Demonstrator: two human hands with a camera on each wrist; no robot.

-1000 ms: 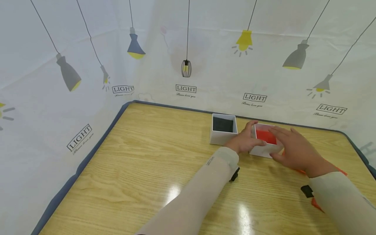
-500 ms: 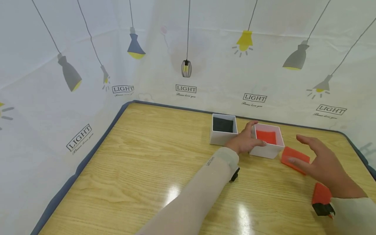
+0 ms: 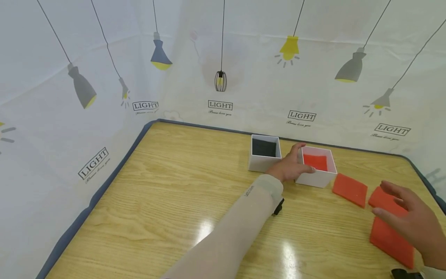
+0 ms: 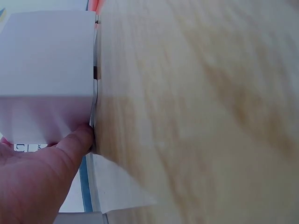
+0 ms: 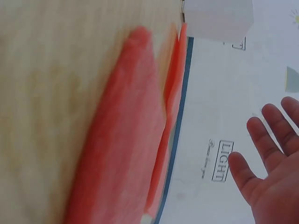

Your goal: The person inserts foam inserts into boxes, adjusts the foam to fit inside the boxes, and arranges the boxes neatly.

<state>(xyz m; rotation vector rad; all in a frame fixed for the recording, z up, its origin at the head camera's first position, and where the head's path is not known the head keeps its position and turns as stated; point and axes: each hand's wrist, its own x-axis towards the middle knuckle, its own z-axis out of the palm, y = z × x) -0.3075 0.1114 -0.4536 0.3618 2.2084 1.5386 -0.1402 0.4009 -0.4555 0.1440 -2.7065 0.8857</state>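
My left hand (image 3: 288,169) holds a white open-topped box (image 3: 313,179) by its left side, thumb over the front rim and fingers toward the back corner. A flat red piece (image 3: 315,162), like folded cloth, lies inside it. In the left wrist view, fingers of the left hand (image 4: 56,163) touch the lower edge of the box (image 4: 46,56). My right hand (image 3: 414,221) hovers with fingers spread over several flat red rectangles (image 3: 391,242) at the right. In the right wrist view, that hand (image 5: 275,182) holds nothing, beside a red piece (image 5: 121,140).
Another white box (image 3: 265,164) with a folded black piece (image 3: 264,148) inside stands just left of the held box. A single red rectangle (image 3: 350,190) lies right of the held box. A white curtain (image 3: 251,50) printed with lamps borders the wooden table (image 3: 156,201).
My right hand has let go of the box with the red piece in it and moved right and nearer, over the red rectangles. The left hand has stayed on the box.
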